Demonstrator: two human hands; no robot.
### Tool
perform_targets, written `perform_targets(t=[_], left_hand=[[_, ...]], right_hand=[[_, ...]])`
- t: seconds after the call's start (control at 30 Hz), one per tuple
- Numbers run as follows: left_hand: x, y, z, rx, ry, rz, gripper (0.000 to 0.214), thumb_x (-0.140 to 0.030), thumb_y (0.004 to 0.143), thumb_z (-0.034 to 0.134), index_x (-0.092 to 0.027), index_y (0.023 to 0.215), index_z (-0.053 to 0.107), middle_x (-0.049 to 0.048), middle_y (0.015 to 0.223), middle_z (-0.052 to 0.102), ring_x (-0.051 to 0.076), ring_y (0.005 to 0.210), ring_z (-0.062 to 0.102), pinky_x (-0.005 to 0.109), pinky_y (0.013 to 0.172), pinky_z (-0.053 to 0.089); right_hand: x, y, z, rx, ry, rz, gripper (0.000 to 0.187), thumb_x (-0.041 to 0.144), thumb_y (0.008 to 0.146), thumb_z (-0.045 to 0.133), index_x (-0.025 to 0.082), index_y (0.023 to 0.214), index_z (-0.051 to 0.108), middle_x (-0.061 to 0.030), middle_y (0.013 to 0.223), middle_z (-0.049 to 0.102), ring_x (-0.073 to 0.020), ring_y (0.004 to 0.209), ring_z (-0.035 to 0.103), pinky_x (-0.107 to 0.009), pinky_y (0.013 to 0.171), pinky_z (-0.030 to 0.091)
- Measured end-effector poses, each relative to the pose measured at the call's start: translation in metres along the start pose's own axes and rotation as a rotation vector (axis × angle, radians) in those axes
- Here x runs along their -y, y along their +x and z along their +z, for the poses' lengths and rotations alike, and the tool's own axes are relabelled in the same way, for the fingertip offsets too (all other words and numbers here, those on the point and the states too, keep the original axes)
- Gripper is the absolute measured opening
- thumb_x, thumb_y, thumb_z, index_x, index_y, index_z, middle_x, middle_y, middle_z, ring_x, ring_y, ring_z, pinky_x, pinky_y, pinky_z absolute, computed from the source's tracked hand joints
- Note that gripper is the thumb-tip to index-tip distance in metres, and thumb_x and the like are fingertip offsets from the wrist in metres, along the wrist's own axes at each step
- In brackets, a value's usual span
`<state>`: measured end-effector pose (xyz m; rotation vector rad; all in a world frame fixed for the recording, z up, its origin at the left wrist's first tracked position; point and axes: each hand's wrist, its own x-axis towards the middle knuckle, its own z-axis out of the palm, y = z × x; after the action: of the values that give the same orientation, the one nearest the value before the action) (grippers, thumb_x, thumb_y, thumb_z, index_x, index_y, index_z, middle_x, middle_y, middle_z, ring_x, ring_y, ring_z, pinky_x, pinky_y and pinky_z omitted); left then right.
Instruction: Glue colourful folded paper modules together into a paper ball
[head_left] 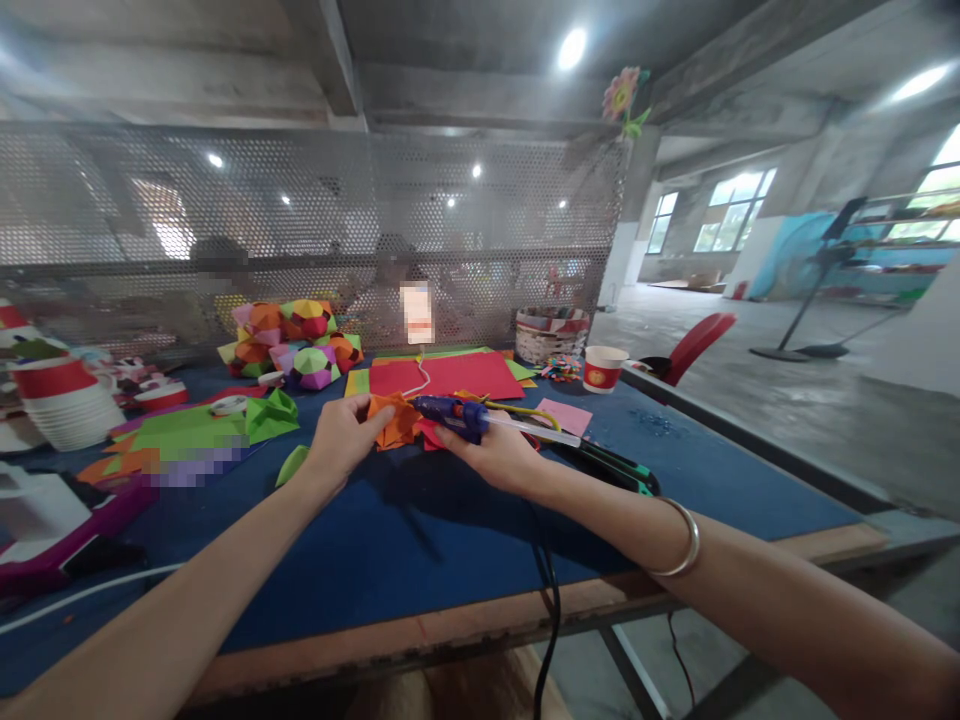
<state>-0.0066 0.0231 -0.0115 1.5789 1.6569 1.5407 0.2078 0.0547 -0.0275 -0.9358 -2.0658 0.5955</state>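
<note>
My left hand (346, 435) pinches a piece of folded orange paper (396, 424) just above the blue table. In my right hand (499, 452) is a blue hot glue gun (454, 414), its nozzle turned left against or very near the orange paper. A clear glue stick (532, 430) sticks out of the gun's back end. Red folded paper shows under the gun, partly hidden by it and my fingers. Beyond both hands lies a stack of red sheets (450, 376). To the right of my right hand rests a green and black box cutter (611, 466).
Folded paper balls (311, 345) are piled at the back left, near stacked paper cups (67, 405). A woven basket (551, 335) and a red and white cup (604, 370) stand at the back right. A black cable (553, 610) hangs over the table's front edge. Perforated metal panels (480, 230) rise behind.
</note>
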Motion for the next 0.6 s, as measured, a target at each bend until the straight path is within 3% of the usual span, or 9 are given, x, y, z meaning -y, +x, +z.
perform_targets(t=[0.1, 0.17, 0.3, 0.43, 0.6], left_hand=[[-0.002, -0.001, 0.000, 0.010, -0.043, -0.017, 0.039, -0.051, 0.062, 0.077, -0.016, 0.079, 0.077, 0.0065, 0.077, 0.078, 0.020, 0.068, 0.067, 0.028, 0.060, 0.049], [-0.004, -0.003, 0.001, 0.046, -0.081, -0.035, 0.041, -0.052, 0.060, 0.080, -0.016, 0.079, 0.077, 0.0066, 0.076, 0.077, 0.020, 0.068, 0.066, 0.028, 0.061, 0.050], [-0.011, -0.010, 0.006, 0.260, -0.079, -0.037, 0.040, -0.054, 0.063, 0.080, -0.016, 0.076, 0.076, 0.0047, 0.071, 0.074, 0.018, 0.063, 0.063, 0.028, 0.059, 0.048], [-0.015, -0.015, 0.009, 0.458, -0.040, 0.000, 0.036, -0.052, 0.068, 0.078, -0.017, 0.072, 0.074, 0.0039, 0.069, 0.073, 0.017, 0.062, 0.062, 0.027, 0.061, 0.047], [-0.016, -0.015, 0.010, 0.519, -0.061, 0.019, 0.030, -0.046, 0.067, 0.077, -0.018, 0.075, 0.075, 0.0026, 0.071, 0.073, 0.016, 0.063, 0.062, 0.026, 0.060, 0.046]], right_hand=[[0.002, 0.003, -0.003, -0.087, 0.062, 0.020, 0.023, 0.035, 0.092, 0.070, 0.020, 0.107, 0.079, -0.0092, 0.098, 0.079, -0.0280, 0.095, 0.073, -0.040, 0.088, 0.056], [0.001, 0.006, -0.006, -0.119, 0.150, 0.074, 0.025, 0.034, 0.091, 0.070, 0.020, 0.111, 0.076, -0.0062, 0.087, 0.076, -0.0241, 0.082, 0.071, -0.036, 0.079, 0.056], [-0.002, 0.010, -0.009, -0.070, 0.447, 0.255, 0.023, 0.039, 0.085, 0.076, 0.018, 0.086, 0.067, 0.0033, 0.060, 0.059, -0.0121, 0.047, 0.052, -0.027, 0.051, 0.044], [-0.002, 0.010, -0.007, 0.052, 0.679, 0.322, 0.035, 0.041, 0.073, 0.087, 0.018, 0.076, 0.061, 0.0037, 0.063, 0.059, -0.0082, 0.046, 0.048, -0.024, 0.047, 0.040], [-0.003, 0.008, -0.003, 0.142, 0.788, 0.264, 0.046, 0.043, 0.060, 0.095, 0.019, 0.078, 0.061, 0.0047, 0.067, 0.059, -0.0089, 0.053, 0.051, -0.023, 0.046, 0.041]])
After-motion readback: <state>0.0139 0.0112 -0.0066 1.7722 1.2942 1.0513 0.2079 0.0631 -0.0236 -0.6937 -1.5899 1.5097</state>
